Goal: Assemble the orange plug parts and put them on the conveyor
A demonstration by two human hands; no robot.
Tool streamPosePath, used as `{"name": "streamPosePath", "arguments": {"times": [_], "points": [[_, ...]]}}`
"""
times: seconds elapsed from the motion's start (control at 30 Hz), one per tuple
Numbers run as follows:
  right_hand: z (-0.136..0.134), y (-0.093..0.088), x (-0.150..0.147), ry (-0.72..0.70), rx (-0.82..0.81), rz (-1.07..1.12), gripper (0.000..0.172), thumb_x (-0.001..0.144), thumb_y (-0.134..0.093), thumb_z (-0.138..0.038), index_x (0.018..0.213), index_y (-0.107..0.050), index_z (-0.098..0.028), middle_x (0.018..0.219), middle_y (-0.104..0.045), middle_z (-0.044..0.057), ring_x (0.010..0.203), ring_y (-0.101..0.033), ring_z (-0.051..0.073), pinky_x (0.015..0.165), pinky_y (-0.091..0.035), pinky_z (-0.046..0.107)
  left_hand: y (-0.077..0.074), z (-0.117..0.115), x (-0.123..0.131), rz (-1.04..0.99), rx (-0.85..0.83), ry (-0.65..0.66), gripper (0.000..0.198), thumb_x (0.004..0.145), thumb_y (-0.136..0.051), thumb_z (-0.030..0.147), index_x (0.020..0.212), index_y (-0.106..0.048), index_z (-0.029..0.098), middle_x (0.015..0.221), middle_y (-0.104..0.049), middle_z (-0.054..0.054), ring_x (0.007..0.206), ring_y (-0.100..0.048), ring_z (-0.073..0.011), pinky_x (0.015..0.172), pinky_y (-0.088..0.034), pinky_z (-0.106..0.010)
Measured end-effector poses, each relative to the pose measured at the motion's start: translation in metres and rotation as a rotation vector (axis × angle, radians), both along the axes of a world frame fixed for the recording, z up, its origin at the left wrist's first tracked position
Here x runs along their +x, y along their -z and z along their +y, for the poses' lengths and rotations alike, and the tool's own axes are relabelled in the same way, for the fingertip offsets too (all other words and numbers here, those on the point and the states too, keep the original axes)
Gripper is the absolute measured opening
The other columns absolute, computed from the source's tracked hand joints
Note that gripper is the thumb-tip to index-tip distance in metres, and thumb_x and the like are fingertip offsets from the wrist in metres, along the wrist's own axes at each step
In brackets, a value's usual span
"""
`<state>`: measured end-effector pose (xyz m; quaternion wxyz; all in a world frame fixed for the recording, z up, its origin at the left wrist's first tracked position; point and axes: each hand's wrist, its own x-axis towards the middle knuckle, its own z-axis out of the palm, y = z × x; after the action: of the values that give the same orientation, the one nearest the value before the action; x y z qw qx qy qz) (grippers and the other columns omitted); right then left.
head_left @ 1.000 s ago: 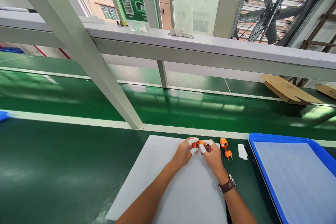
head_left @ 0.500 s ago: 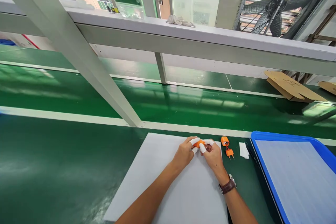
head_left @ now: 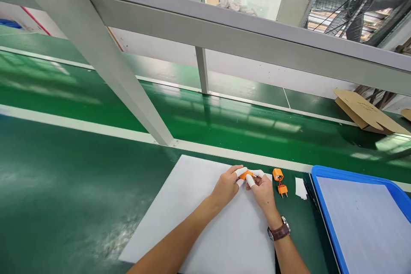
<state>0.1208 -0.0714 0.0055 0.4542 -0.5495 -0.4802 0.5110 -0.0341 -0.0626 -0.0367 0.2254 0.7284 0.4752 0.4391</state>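
A green table carries a white rectangular foam sheet and a blue plastic tray. Over the sheet, the left hand and right hand together pinch a small orange plastic plug piece; two more orange pieces lie just beside.

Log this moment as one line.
left hand, right hand: both gripping orange part | over: white sheet | nearby: orange plug pieces, blue tray

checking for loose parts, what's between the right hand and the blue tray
Head view: two small orange parts and a white scrap lie between the right hand and the blue tray.
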Motion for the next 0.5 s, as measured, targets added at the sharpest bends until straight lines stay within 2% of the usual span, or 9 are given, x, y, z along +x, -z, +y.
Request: {"name": "streamPosePath", "arguments": {"times": [0.2, 0.27, 0.37, 0.5], "points": [[0.003, -0.004, 0.004, -0.049, -0.015, -0.057, 0.027, 0.078, -0.071, -0.041, 0.092, -0.067, -0.018, 0.068, -0.070, 0.002, 0.059, -0.064, 0.018, 0.059, -0.053, 0.031, -0.001, 0.001, 0.003, 0.091, 0.010, -0.024, 0.037, 0.087, -0.054, 0.005, 0.117, -0.070, 0.021, 0.127, -0.067, -0.011, 0.101, -0.072, -0.0221, 0.086, -0.064, -0.037], [0.005, -0.002, 0.006, -0.052, -0.015, -0.048, 0.029, 0.077, -0.073, -0.042, 0.093, -0.068, -0.018, 0.070, -0.071, 0.003, 0.060, -0.064, 0.019, 0.059, -0.054, 0.031, -0.003, 0.001, 0.002, 0.081, -0.017, -0.017, 0.037, 0.087, -0.055, 0.005, 0.117, -0.070, 0.022, 0.127, -0.067, -0.011, 0.096, -0.073, -0.0205, 0.084, -0.065, -0.037], [0.008, -0.001, 0.009, -0.072, -0.027, 0.021, 0.033, 0.079, -0.073, -0.047, 0.093, -0.069, -0.017, 0.068, -0.070, 0.003, 0.061, -0.065, 0.020, 0.063, -0.055, 0.034, -0.009, 0.003, -0.002, -0.042, -0.099, 0.028, 0.035, 0.086, -0.060, 0.009, 0.117, -0.068, 0.022, 0.125, -0.068, -0.009, 0.087, -0.073, -0.0169, 0.079, -0.065, -0.034], [0.010, -0.001, 0.012, -0.096, 0.003, 0.162, 0.036, 0.089, -0.059, -0.052, 0.087, -0.069, -0.017, 0.064, -0.067, 0.002, 0.060, -0.064, 0.020, 0.067, -0.054, 0.035, -0.019, 0.004, -0.005, -0.199, -0.220, 0.025, 0.036, 0.082, -0.069, 0.018, 0.118, -0.066, 0.024, 0.116, -0.070, -0.005, 0.088, -0.073, -0.0183, 0.079, -0.065, -0.035]]}}
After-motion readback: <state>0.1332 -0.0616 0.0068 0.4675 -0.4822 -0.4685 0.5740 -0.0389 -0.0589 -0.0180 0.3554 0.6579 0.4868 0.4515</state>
